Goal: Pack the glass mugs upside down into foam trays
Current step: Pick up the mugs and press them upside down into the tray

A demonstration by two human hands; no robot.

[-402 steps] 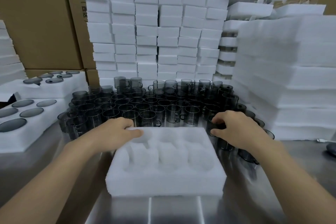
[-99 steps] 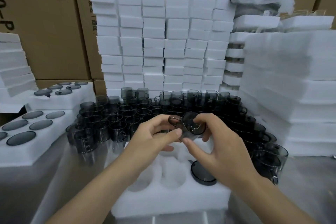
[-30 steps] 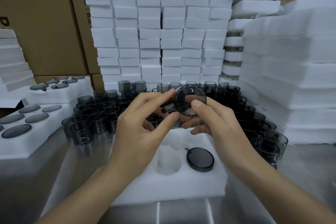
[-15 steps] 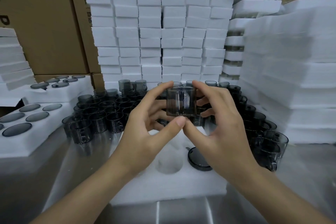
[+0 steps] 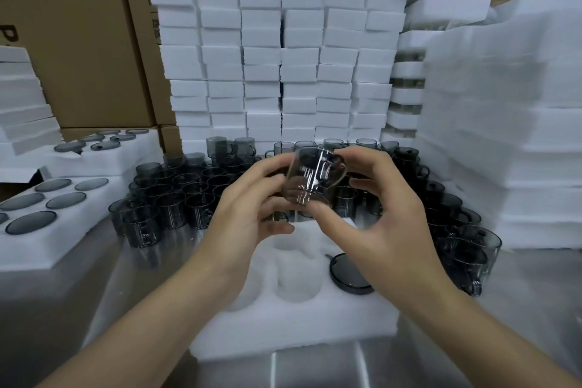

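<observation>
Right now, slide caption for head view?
Left hand and right hand hold a grey mug over the foam tray holding one inverted mug.

Empty pockets (image 5: 295, 281) in the foam tray (image 5: 293, 329), lower centre, are left open from above; one at right is taken by an upturned mug (image 5: 349, 276). The tray's far edge is overhung by the left hand (image 5: 248, 208), the right hand (image 5: 374, 214) and the held mug (image 5: 315, 176). Behind and at right it is hemmed in by crowded mugs (image 5: 176, 195), and at left by filled trays (image 5: 41, 249).
</observation>
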